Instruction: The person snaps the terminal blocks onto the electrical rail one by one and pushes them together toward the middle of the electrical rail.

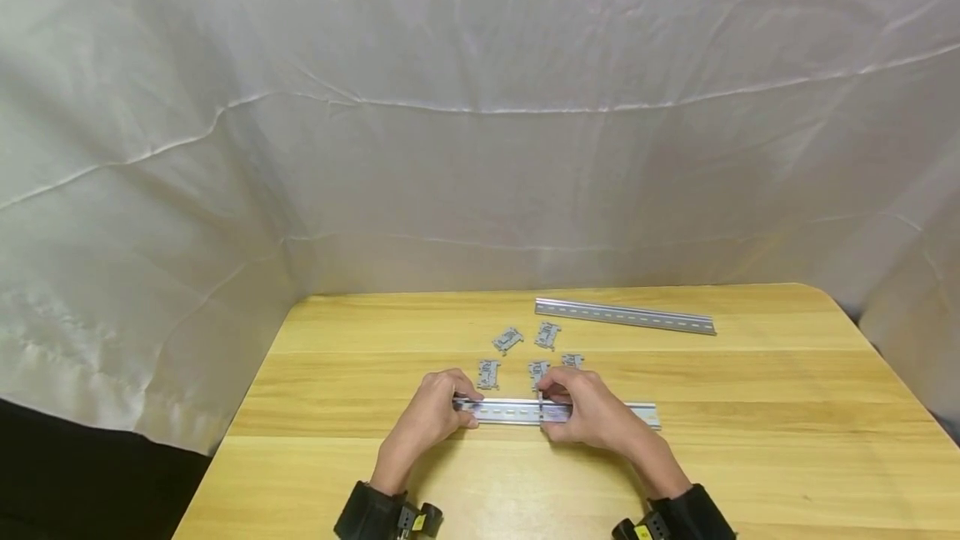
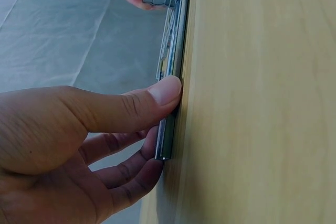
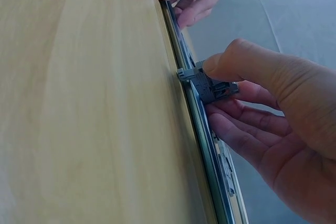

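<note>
A slotted metal DIN rail [image 1: 510, 412] lies lengthwise across the table in front of the person. At its left end the left hand [image 1: 433, 411] grips it, thumb [image 2: 167, 92] on the near edge and fingers at the far side. Near the rail's middle the right hand [image 1: 581, 408] pinches a grey DIN-rail terminal block [image 3: 210, 85] between thumb and fingers. The block stands upright across the rail, its foot at the near edge in the right wrist view. Part of the rail is hidden behind the right hand.
Several loose grey terminal blocks [image 1: 507, 340] lie flat beyond the rail, one [image 1: 488, 374] just past the left hand. A second slotted rail [image 1: 626, 316] rests near the back edge of the wooden table [image 1: 765, 407]. Pale fabric [image 1: 480, 182] hangs behind and at the sides.
</note>
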The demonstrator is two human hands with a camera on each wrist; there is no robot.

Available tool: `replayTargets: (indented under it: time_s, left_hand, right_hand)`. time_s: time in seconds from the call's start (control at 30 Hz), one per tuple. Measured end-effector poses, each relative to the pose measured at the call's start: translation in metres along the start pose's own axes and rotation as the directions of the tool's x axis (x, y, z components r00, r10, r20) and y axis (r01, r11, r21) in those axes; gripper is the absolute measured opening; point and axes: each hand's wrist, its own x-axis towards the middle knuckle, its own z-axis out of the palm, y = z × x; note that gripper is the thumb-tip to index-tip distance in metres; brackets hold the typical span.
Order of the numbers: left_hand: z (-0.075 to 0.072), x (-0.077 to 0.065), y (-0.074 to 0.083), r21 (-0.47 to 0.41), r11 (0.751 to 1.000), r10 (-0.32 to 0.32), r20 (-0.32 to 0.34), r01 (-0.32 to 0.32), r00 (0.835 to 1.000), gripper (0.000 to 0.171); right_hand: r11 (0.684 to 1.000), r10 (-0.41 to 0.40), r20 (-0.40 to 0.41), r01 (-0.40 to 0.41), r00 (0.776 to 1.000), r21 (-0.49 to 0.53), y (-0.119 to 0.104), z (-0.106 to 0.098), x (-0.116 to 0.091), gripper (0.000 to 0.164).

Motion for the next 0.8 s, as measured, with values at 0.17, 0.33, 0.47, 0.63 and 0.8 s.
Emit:
replayTargets:
  time_s: [0.17,0.33,0.47,0.63,0.8]
  left_hand:
    - [-0.0010,0.0002,0.0013,0.008,1.000,-0.007,0.003,0.007,1.000,0.028]
    - [-0.0009,-0.0002,0.0009,0.014,1.000,-0.011,0.005,0.011,1.000,0.028]
    - [-0.0004,-0.0008,0.0007,0.011,1.000,-0.010,0.004,0.010,1.000,0.028]
    - [-0.0001,-0.0003,0.0016,-0.002,1.000,-0.014,0.005,0.014,1.000,0.028]
    - [-0.0005,0.0000,0.0017,-0.007,1.000,-0.020,0.004,0.020,1.000,0.028]
  right_hand:
    - [1.000,-0.005,-0.007,0.005,1.000,0.009,0.0005,0.0009,0.0012,0.043]
    - [1.000,-0.003,-0.001,0.003,1.000,0.025,0.0000,0.0016,0.0016,0.044]
    - [1.000,0.000,0.012,-0.001,1.000,0.030,-0.0014,0.0018,0.0011,0.044]
    - [0.999,0.004,0.018,-0.005,1.000,0.037,-0.0016,0.0009,-0.0008,0.045]
    - [0.999,-0.020,0.006,0.020,1.000,0.033,-0.0005,0.0008,-0.0007,0.048]
